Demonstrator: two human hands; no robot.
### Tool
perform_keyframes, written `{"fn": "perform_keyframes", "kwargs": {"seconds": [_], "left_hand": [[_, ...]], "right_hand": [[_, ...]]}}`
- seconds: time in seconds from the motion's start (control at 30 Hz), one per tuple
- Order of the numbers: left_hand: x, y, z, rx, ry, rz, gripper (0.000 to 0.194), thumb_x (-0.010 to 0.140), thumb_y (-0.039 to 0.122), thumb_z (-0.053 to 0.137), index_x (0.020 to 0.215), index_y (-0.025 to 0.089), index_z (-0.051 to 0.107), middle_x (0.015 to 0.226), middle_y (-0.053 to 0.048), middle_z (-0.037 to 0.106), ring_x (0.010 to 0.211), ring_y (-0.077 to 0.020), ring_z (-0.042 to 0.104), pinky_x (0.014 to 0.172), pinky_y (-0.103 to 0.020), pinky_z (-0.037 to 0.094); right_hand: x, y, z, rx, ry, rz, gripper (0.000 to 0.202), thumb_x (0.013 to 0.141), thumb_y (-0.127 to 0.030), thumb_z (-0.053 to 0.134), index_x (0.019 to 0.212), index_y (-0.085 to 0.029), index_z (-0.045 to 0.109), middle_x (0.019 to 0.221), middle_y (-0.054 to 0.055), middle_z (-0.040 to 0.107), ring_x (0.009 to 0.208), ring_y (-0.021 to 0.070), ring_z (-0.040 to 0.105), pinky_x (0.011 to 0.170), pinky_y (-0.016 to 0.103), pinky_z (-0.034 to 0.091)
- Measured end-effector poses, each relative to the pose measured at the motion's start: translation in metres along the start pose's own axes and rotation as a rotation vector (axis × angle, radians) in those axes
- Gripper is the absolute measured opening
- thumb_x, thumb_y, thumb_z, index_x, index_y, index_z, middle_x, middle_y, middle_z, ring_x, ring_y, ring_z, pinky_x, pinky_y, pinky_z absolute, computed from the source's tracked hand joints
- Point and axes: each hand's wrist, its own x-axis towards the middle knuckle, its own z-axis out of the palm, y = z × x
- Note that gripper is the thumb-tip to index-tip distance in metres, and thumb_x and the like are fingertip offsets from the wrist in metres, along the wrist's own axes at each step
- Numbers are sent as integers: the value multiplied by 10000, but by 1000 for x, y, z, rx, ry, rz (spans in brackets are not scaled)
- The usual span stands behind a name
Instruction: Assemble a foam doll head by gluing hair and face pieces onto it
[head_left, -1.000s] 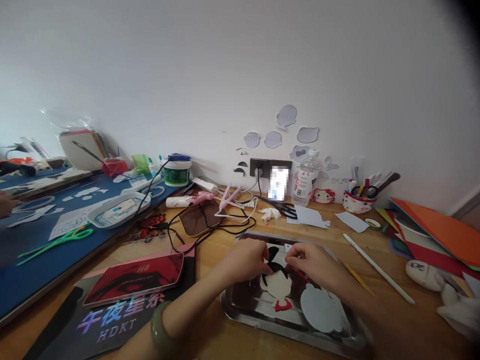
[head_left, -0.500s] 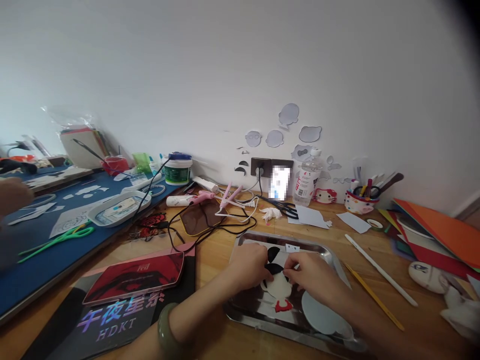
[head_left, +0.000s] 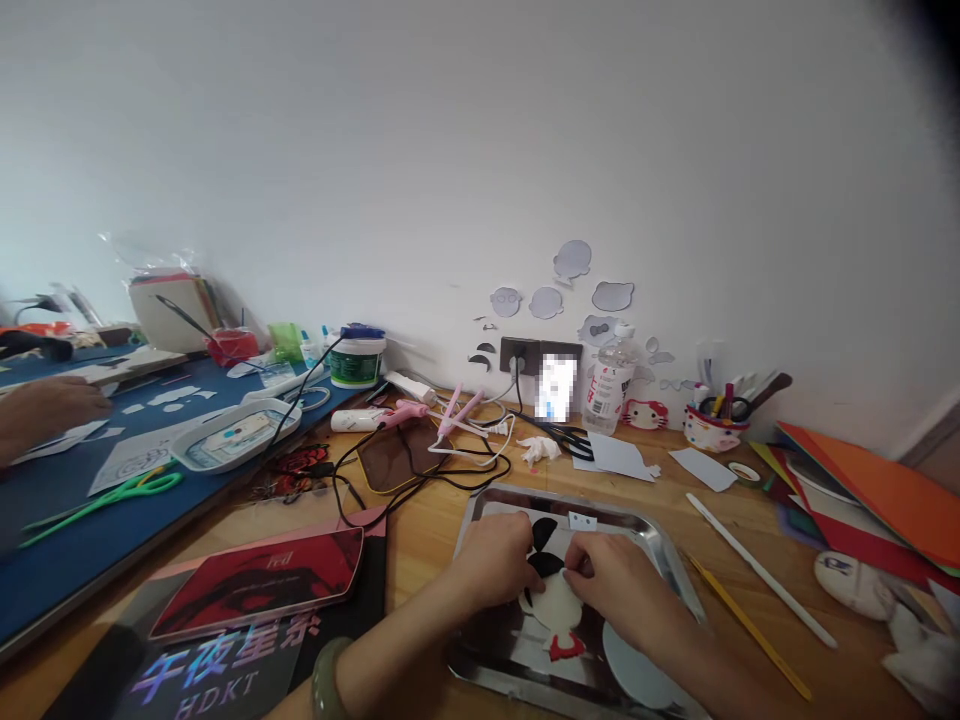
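Over a metal tray, both hands work at a small flat white cut-out figure with black pieces at its top and a red, white-edged piece below it. My left hand is closed, its thumb and fingertips gripping the figure's left edge beside the black. At the upper right edge, my right hand pinches the same figure, with thumb and forefinger together. A separate black half-round piece lies just above. Under my right wrist is a pale round disc, partly hidden.
Beyond the tray lie pink glue guns with tangled cables, scissors and white paper. A white stick and yellow pencil-like tool are at right. Another person's hand is above the blue table at left.
The view has tilted up slightly, so everything sits a little lower. My hands stay at the cut-out figure with little movement. The other person's hand reaches further into view.
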Motion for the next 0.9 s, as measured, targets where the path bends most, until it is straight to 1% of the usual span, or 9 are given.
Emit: {"fn": "perform_keyframes", "kwargs": {"seconds": [0.13, 0.33, 0.53, 0.6, 0.67, 0.7, 0.8, 0.83, 0.9], "left_hand": [[0, 1, 0, -9, -22, -21, 367, 509, 358, 700, 829, 195, 624, 823, -58, 645, 774, -232, 571, 578, -257, 360], [0, 2, -3, -21, -48, -30, 361, 495, 359, 706, 806, 193, 628, 825, -60, 638, 775, -240, 563, 571, -262, 345], [-2, 4, -7, -72, -54, -43, 355, 487, 345, 710, 791, 186, 618, 809, -58, 625, 764, -233, 547, 571, -257, 322], [0, 3, -7, -106, -59, -45, 357, 472, 339, 718, 775, 184, 612, 789, -47, 614, 740, -216, 535, 559, -250, 308], [3, 0, -8, -224, -76, -45, 355, 438, 309, 732, 739, 175, 601, 726, -24, 590, 682, -185, 512, 539, -240, 292], [6, -2, -8, -322, -93, -46, 346, 415, 286, 738, 705, 167, 593, 677, -8, 571, 641, -165, 494, 527, -235, 285], [12, -6, -11, -586, -191, -40, 320, 386, 278, 740, 615, 153, 554, 530, 45, 488, 527, -109, 429, 488, -219, 276], [14, -6, -13, -662, -231, -38, 322, 388, 293, 736, 604, 150, 544, 513, 54, 470, 508, -97, 418, 480, -214, 282], [14, -4, -17, -819, -293, -42, 328, 409, 318, 724, 619, 144, 544, 541, 52, 477, 506, -83, 424, 476, -204, 303]], "right_hand": [[-2, -1, 0, 3, 16, -11, 155, 632, -121, 462, 608, -211, 585, 630, -8, 633, 613, 144, 536, 544, 232, 293], [-1, -2, -1, 36, 4, -28, 156, 619, -110, 476, 593, -212, 591, 584, -16, 614, 583, 132, 527, 531, 225, 296], [-2, -3, -7, 100, -4, -5, 126, 616, -138, 495, 601, -215, 594, 602, -7, 613, 585, 141, 526, 500, 229, 284], [-2, -1, -8, 151, -29, 2, 111, 608, -148, 507, 600, -214, 596, 586, -10, 611, 567, 135, 528, 486, 223, 289], [0, 1, -10, 229, -75, 3, 89, 609, -168, 519, 596, -205, 599, 564, -13, 608, 542, 123, 534, 470, 209, 310], [2, 3, -12, 275, -101, 5, 79, 614, -182, 522, 598, -199, 598, 550, -14, 605, 524, 117, 535, 459, 202, 323], [6, 8, -18, 413, -164, 26, 87, 640, -230, 519, 622, -181, 588, 530, -17, 589, 455, 101, 518, 416, 192, 345], [7, 9, -21, 451, -171, 38, 92, 645, -241, 521, 627, -176, 584, 530, -18, 583, 441, 96, 507, 408, 193, 348], [9, 10, -28, 515, -164, 57, 100, 647, -255, 535, 630, -169, 584, 543, -17, 575, 454, 91, 495, 422, 195, 358]]}}
